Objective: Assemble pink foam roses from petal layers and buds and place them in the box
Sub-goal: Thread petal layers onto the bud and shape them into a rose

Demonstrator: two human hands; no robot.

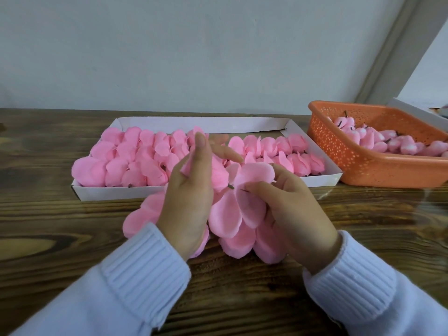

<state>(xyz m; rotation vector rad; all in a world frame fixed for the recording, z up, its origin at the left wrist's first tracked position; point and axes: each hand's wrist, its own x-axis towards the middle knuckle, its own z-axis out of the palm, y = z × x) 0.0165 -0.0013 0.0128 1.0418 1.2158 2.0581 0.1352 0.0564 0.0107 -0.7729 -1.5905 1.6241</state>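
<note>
Head view: right hand (pixel 291 209) pinches a pink petal layer (pixel 254 177) at its centre, fingers curled beneath. Left hand (pixel 186 197) stands edge-on just beside it, fingers mostly straight; its grip is unclear. A loose petal pile (pixel 232 241) lies under both hands. The white box (pixel 116 190) behind them holds rows of roses (pixel 131 163), and the orange basket (pixel 351 163) to the right holds buds (pixel 363 139). Bare wooden table (pixel 53 214) spreads left.

Orange basket (pixel 363 163) cut by the right edge; left fingers (pixel 228 152) blurred.
</note>
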